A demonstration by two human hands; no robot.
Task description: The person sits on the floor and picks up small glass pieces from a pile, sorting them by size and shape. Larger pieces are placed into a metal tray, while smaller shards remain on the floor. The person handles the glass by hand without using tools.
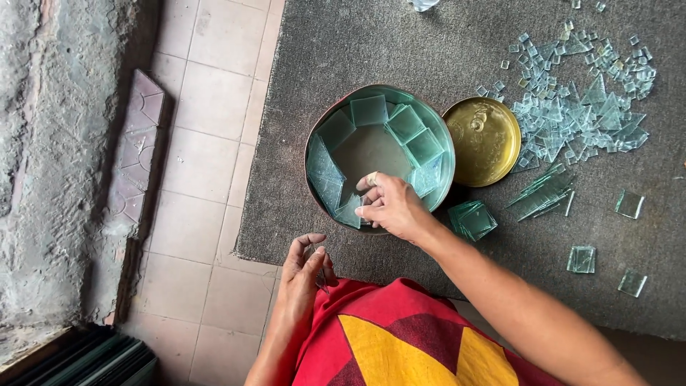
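**Entry: round tin of cut glass squares, both hands at work**

1. Round tin (311,154), on the grey mat (343,43). Pale green glass squares (406,123) lean around its inner wall, overlapping; the middle of the floor is bare.
2. My right hand (391,207) reaches over the near rim of the tin, fingers curled and pinched on a glass square (350,213) at the near wall. Partly closed, gripping by the edges as far as I can see.
3. My left hand (306,261), near me and over the tiled floor (214,93), fingers bent together on something thin and clear; I cannot tell what, or how firmly.
4. Gold lid (482,141), just right of the tin, lying flat.
5. Small stack of squares (471,219), near right of the tin; 3 loose squares (582,259) further right.
6. Heap of offcuts (572,107), far right, with long slivers (543,194) nearer.

Risks, as I judge them: bare fingers on raw cut edges could be nicked; a nudged square could slide and topple its neighbours; a hard knock against the tin wall could chip a corner; slivers lie close to my forearm.

Unclear: the squares under my right hand, the count of leaning pieces, the object at the far edge, cut off.
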